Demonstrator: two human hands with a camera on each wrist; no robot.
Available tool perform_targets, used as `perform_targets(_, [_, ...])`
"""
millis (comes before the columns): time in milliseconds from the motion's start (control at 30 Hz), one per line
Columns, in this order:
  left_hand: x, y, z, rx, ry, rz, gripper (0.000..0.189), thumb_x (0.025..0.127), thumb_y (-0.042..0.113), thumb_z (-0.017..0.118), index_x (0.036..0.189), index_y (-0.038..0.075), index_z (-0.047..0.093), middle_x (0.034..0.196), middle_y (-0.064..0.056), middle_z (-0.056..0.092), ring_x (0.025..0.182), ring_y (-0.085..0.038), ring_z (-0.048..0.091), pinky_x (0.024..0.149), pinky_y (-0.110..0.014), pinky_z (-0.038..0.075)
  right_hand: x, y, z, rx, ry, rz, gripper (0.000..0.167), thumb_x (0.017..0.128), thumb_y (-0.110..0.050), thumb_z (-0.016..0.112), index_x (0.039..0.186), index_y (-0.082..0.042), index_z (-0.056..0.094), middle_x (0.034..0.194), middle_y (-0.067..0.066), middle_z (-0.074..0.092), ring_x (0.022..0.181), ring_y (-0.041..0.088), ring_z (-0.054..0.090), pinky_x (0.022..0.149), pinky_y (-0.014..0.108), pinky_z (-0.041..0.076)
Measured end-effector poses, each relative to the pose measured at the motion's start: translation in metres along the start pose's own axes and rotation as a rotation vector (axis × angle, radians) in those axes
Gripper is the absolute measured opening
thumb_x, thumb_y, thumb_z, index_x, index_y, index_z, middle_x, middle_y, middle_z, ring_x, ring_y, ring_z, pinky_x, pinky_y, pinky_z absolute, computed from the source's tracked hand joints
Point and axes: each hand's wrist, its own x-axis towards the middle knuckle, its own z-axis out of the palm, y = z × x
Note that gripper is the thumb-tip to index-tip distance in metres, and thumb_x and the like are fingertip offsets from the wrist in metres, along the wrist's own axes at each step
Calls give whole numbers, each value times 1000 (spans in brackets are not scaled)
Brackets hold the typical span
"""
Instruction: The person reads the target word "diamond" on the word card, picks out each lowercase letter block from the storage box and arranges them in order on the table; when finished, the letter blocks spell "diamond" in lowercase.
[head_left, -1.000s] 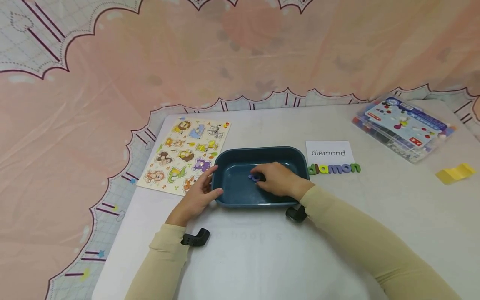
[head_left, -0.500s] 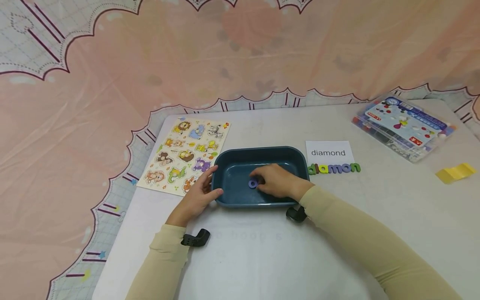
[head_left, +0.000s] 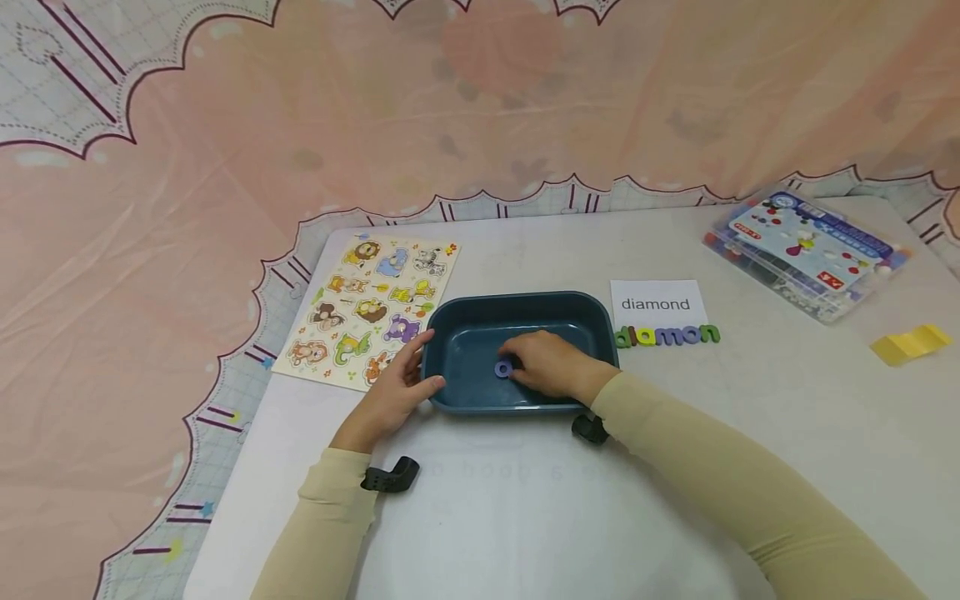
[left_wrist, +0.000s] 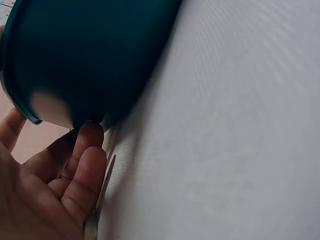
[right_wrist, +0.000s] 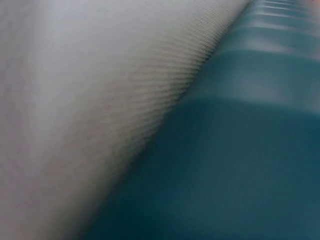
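A dark teal tray (head_left: 465, 400) stands on the white table. My left hand (head_left: 390, 400) holds its left end, with curled fingers against the outer wall in the left wrist view. Inside the tray, my right hand (head_left: 551, 364) pinches a small purple letter (head_left: 503, 368) between thumb and fingers. A round loop of that letter shows; the rest is hidden under the fingers. Right of the tray, a white card (head_left: 656, 302) reads "diamond". Below it, coloured letters (head_left: 667, 336) spell "diamon". The right wrist view shows only the tray's outer wall (right_wrist: 210, 165) and the table, not the hand.
An animal puzzle board (head_left: 360, 308) lies to the left, partly behind the left hand. At the back right is a clear plastic box (head_left: 806, 250) with a printed label. A folded yellow paper (head_left: 910, 344) lies near the right side.
The purple letter has turned in the right fingers, so its round loop now shows face up. The left hand and tray have stayed in place.
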Motion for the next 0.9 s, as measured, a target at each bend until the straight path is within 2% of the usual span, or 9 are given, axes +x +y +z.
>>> perform_targets(467, [1, 0, 0, 26, 9, -3, 75, 98, 19, 66, 160, 18, 23, 156, -25, 32, 139, -41, 39, 110, -54, 34, -3, -1, -2, -50, -3, 17, 33, 97, -16, 67, 127, -4, 67, 126, 10, 67, 120, 29, 60, 104, 44, 44])
perform_targets(733, [1, 0, -1, 14, 7, 4, 75, 99, 18, 65, 160, 18, 22, 157, -24, 32, 138, -40, 40, 110, -54, 34, -6, -3, -8, 49, 21, 12, 32, 97, -12, 66, 127, 0, 65, 125, 13, 66, 119, 27, 61, 101, 42, 47])
perform_targets(900, [2, -1, -1, -6, -7, 18, 74, 99, 15, 64, 160, 16, 22, 157, -25, 31, 140, -40, 38, 111, -53, 33, -8, -2, -13, 74, 35, 1, 33, 97, -11, 65, 128, 1, 64, 127, 13, 66, 119, 26, 61, 101, 41, 47])
